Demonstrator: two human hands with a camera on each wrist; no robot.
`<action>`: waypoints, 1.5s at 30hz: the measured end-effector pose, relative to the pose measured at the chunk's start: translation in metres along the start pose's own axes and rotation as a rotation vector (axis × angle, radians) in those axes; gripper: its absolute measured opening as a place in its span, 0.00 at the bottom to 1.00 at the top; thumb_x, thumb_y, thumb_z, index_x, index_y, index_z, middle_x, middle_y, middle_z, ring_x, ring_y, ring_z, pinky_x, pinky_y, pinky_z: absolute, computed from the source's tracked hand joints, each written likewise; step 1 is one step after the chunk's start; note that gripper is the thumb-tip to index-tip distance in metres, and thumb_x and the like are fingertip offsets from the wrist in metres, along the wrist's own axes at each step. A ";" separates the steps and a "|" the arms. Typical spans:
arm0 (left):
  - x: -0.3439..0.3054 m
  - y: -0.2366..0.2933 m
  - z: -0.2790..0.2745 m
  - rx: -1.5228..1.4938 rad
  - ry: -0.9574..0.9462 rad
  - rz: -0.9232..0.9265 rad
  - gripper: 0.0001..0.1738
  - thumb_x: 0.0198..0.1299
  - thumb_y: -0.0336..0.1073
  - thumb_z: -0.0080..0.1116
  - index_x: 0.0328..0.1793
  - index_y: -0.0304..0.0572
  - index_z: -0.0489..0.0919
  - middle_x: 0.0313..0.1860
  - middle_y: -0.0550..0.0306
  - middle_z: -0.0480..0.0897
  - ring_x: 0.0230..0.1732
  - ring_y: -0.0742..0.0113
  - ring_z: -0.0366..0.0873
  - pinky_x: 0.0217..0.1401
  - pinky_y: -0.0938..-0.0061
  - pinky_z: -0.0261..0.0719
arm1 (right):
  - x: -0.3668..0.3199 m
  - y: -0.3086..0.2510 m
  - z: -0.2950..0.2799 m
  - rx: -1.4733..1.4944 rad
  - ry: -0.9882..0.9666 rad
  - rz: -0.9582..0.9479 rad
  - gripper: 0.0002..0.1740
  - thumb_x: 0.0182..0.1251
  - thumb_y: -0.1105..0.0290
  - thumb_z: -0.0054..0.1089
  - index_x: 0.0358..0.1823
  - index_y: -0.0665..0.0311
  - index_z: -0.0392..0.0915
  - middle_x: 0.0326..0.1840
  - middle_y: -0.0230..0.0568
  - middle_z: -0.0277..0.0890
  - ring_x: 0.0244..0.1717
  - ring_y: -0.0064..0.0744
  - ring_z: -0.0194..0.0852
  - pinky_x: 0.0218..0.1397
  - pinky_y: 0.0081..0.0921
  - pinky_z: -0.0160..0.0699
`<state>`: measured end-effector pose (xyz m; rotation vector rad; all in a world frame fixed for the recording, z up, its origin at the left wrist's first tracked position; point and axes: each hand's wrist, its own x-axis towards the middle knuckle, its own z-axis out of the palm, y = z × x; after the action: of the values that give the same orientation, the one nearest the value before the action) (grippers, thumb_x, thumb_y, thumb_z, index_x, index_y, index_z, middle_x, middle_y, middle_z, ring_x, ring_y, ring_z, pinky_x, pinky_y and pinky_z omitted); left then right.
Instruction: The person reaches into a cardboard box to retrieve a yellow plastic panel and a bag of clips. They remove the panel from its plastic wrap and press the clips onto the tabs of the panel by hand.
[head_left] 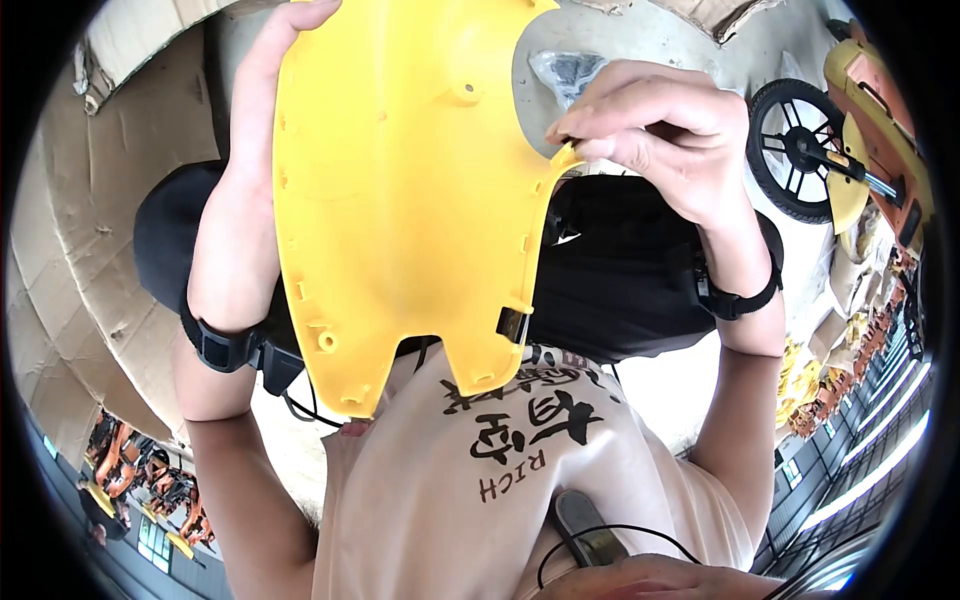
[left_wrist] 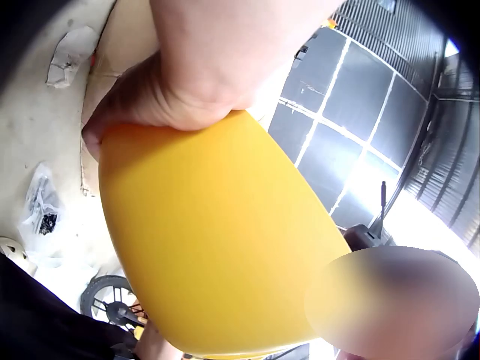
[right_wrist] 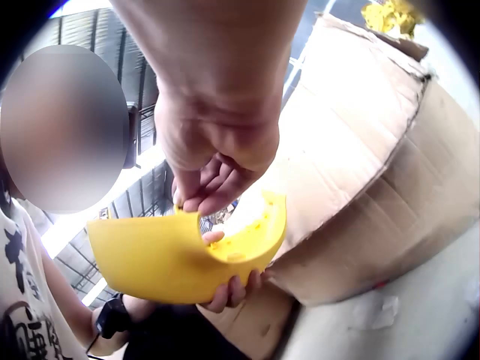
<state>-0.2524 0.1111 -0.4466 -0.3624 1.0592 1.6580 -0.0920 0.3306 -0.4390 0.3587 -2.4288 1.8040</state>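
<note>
A curved yellow plastic panel [head_left: 400,200] is held up over the lap, its hollow inner side facing the head camera. My left hand [head_left: 258,100] grips its far left edge; in the right wrist view the left hand's fingers [right_wrist: 234,292] curl round the rim. With thumb and fingertips, my right hand [head_left: 665,130] pinches a small dark piece [head_left: 569,146] at the pointed corner beside the round cutout. What kind of piece this is, I cannot tell. A black clip [head_left: 513,325] sits on the panel's lower right edge. Small tabs and screw bosses line the inside.
Cardboard [head_left: 110,220] lies along the left. To the right stands an orange and yellow machine with a black spoked wheel [head_left: 797,140]. A clear plastic bag [head_left: 565,75] with dark contents lies on the floor ahead. Several orange machines [head_left: 140,470] are in the background.
</note>
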 end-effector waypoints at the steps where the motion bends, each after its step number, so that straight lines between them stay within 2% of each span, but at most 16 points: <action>1: 0.001 0.001 -0.001 0.006 -0.003 -0.003 0.23 0.61 0.49 0.56 0.53 0.38 0.79 0.41 0.56 0.85 0.35 0.66 0.83 0.38 0.71 0.82 | -0.001 0.000 0.000 0.025 0.040 0.043 0.05 0.59 0.80 0.65 0.37 0.71 0.84 0.37 0.44 0.84 0.36 0.34 0.84 0.40 0.23 0.83; 5: 0.004 -0.001 -0.012 0.021 -0.010 0.108 0.23 0.62 0.49 0.55 0.54 0.37 0.78 0.44 0.55 0.84 0.40 0.66 0.83 0.41 0.72 0.82 | 0.003 0.003 0.000 -0.139 -0.017 -0.088 0.08 0.57 0.79 0.68 0.39 0.68 0.85 0.37 0.40 0.85 0.41 0.35 0.83 0.46 0.29 0.79; 7: 0.000 0.001 -0.009 0.032 0.008 0.187 0.24 0.63 0.48 0.54 0.55 0.36 0.77 0.45 0.54 0.84 0.42 0.65 0.83 0.43 0.72 0.82 | 0.000 0.002 -0.001 -0.154 -0.042 -0.074 0.13 0.62 0.72 0.67 0.48 0.67 0.84 0.47 0.41 0.84 0.49 0.33 0.79 0.55 0.32 0.73; 9: -0.009 0.004 0.001 0.071 0.078 0.510 0.27 0.63 0.49 0.53 0.59 0.36 0.75 0.50 0.51 0.82 0.48 0.65 0.83 0.49 0.71 0.82 | -0.004 0.005 0.009 0.078 0.238 0.057 0.24 0.66 0.63 0.65 0.60 0.65 0.77 0.63 0.42 0.75 0.61 0.30 0.71 0.61 0.34 0.68; 10: -0.012 0.005 -0.002 0.007 -0.021 0.568 0.27 0.65 0.48 0.50 0.61 0.33 0.73 0.51 0.47 0.81 0.51 0.58 0.81 0.53 0.70 0.81 | -0.007 0.012 0.019 0.048 0.320 0.137 0.41 0.73 0.45 0.51 0.75 0.68 0.58 0.73 0.49 0.61 0.71 0.35 0.58 0.70 0.37 0.58; 11: -0.014 0.003 -0.003 0.017 -0.038 0.572 0.27 0.65 0.48 0.50 0.61 0.33 0.73 0.51 0.47 0.81 0.51 0.58 0.81 0.53 0.70 0.81 | -0.007 0.014 0.027 0.038 0.335 0.128 0.41 0.73 0.45 0.51 0.75 0.68 0.58 0.73 0.49 0.61 0.71 0.35 0.58 0.70 0.37 0.58; 14: -0.015 -0.006 -0.017 0.219 -0.142 0.838 0.29 0.69 0.49 0.42 0.62 0.28 0.71 0.56 0.43 0.79 0.55 0.58 0.80 0.55 0.68 0.81 | -0.004 0.009 0.043 0.798 0.341 0.404 0.44 0.76 0.45 0.44 0.80 0.69 0.43 0.74 0.47 0.59 0.72 0.34 0.59 0.72 0.31 0.57; 18: -0.026 -0.015 -0.018 -0.171 -0.395 0.601 0.30 0.68 0.49 0.42 0.65 0.29 0.68 0.58 0.43 0.78 0.56 0.56 0.80 0.58 0.66 0.80 | 0.000 0.000 0.042 0.708 0.268 0.364 0.40 0.78 0.48 0.44 0.77 0.72 0.50 0.68 0.45 0.67 0.66 0.30 0.69 0.69 0.31 0.68; 26: -0.026 -0.026 -0.023 -0.279 -0.374 0.565 0.31 0.68 0.49 0.43 0.68 0.31 0.67 0.60 0.43 0.76 0.59 0.55 0.77 0.60 0.63 0.78 | -0.005 0.007 0.054 0.458 0.504 0.236 0.25 0.77 0.63 0.52 0.65 0.76 0.67 0.44 0.41 0.81 0.44 0.21 0.79 0.50 0.19 0.79; 28: -0.022 -0.025 -0.019 -0.266 -0.384 0.539 0.31 0.68 0.49 0.44 0.68 0.32 0.67 0.61 0.44 0.76 0.61 0.56 0.77 0.62 0.63 0.77 | -0.006 0.010 0.055 0.403 0.495 0.269 0.24 0.79 0.63 0.49 0.66 0.75 0.67 0.47 0.40 0.80 0.46 0.21 0.78 0.51 0.20 0.78; 30: -0.019 -0.028 -0.006 0.154 -0.129 0.718 0.31 0.68 0.48 0.48 0.69 0.33 0.66 0.63 0.46 0.75 0.62 0.56 0.76 0.64 0.64 0.75 | -0.008 0.009 0.048 0.232 0.479 0.368 0.23 0.80 0.63 0.46 0.65 0.74 0.68 0.43 0.36 0.79 0.42 0.18 0.75 0.47 0.18 0.76; 35: -0.018 -0.017 -0.001 0.228 0.081 0.502 0.31 0.64 0.42 0.54 0.69 0.32 0.66 0.63 0.46 0.75 0.62 0.55 0.76 0.64 0.64 0.76 | -0.018 0.024 0.026 0.463 0.262 0.422 0.29 0.79 0.52 0.44 0.61 0.75 0.72 0.43 0.41 0.82 0.44 0.26 0.82 0.52 0.23 0.82; 40: -0.020 -0.007 0.006 0.084 0.119 0.533 0.29 0.61 0.40 0.53 0.65 0.28 0.70 0.57 0.44 0.79 0.55 0.55 0.80 0.57 0.66 0.80 | -0.052 0.137 -0.060 -0.629 -0.181 0.848 0.15 0.64 0.64 0.59 0.28 0.71 0.82 0.25 0.53 0.79 0.31 0.44 0.81 0.37 0.37 0.76; 41: -0.020 -0.008 0.008 0.083 0.118 0.536 0.29 0.61 0.40 0.53 0.65 0.28 0.70 0.57 0.44 0.79 0.55 0.55 0.80 0.57 0.66 0.80 | -0.058 0.171 -0.071 -0.538 -0.373 1.064 0.10 0.57 0.70 0.59 0.28 0.72 0.82 0.28 0.55 0.81 0.34 0.49 0.82 0.37 0.39 0.77; 43: -0.023 -0.008 0.011 0.114 0.055 0.548 0.29 0.62 0.40 0.54 0.66 0.30 0.69 0.57 0.44 0.79 0.57 0.54 0.79 0.58 0.65 0.80 | -0.084 0.251 -0.064 -0.809 -0.607 1.068 0.08 0.52 0.75 0.59 0.31 0.72 0.83 0.34 0.57 0.83 0.41 0.53 0.84 0.41 0.42 0.79; 45: -0.021 -0.007 0.006 0.114 -0.055 0.535 0.28 0.62 0.40 0.54 0.64 0.30 0.70 0.56 0.45 0.79 0.55 0.54 0.80 0.57 0.65 0.80 | -0.103 0.305 -0.038 -0.818 -0.385 1.229 0.10 0.50 0.78 0.58 0.33 0.73 0.83 0.40 0.59 0.83 0.49 0.55 0.83 0.46 0.41 0.81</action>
<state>-0.2368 0.1030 -0.4315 0.0521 1.2756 2.0476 -0.0692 0.4632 -0.7343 -1.1674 -3.7191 0.5934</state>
